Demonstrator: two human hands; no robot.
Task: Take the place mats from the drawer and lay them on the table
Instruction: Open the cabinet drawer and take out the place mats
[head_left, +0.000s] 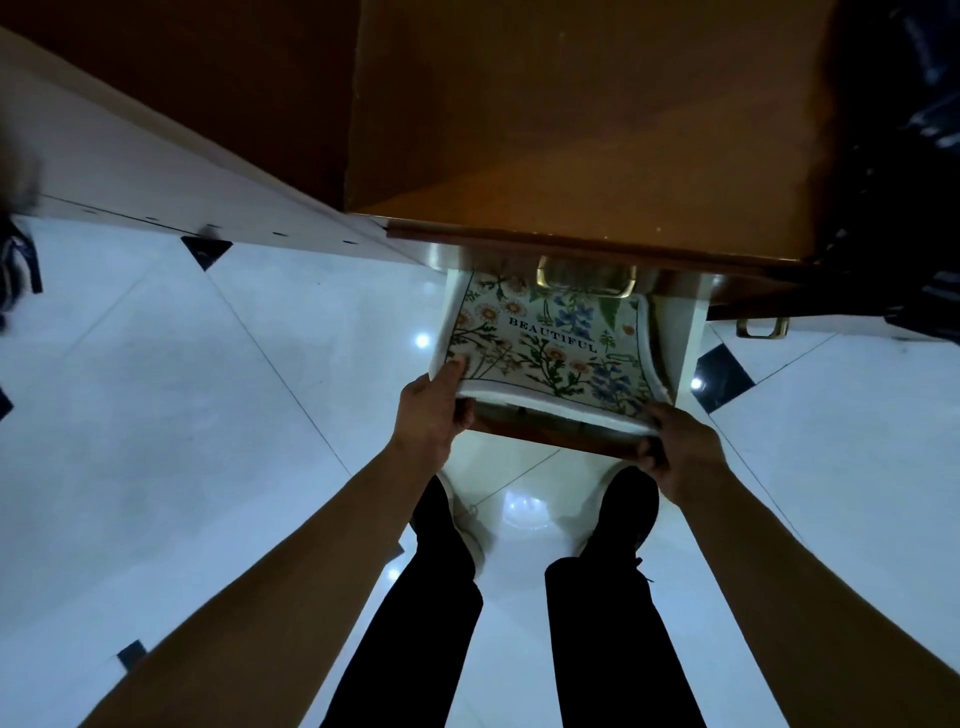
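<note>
A floral place mat (545, 343) printed with the word "BEAUTIFUL" lies in the open drawer (680, 338), its near edge lifted. The left hand (434, 410) grips its near left corner. The right hand (675, 441) grips its near right corner.

Drawer (680, 332) pulled out below the cabinet top (597, 130), over the floor (208, 389). Place mats (545, 343) lying inside the drawer, near edge raised above the drawer front. Left hand (431, 415) at the near-left corner of the mats, right hand (680, 447) at the near-right corner. Handle (587, 278) behind the mats; second handle (761, 327) further right. Feet on the floor below the drawer.
</note>
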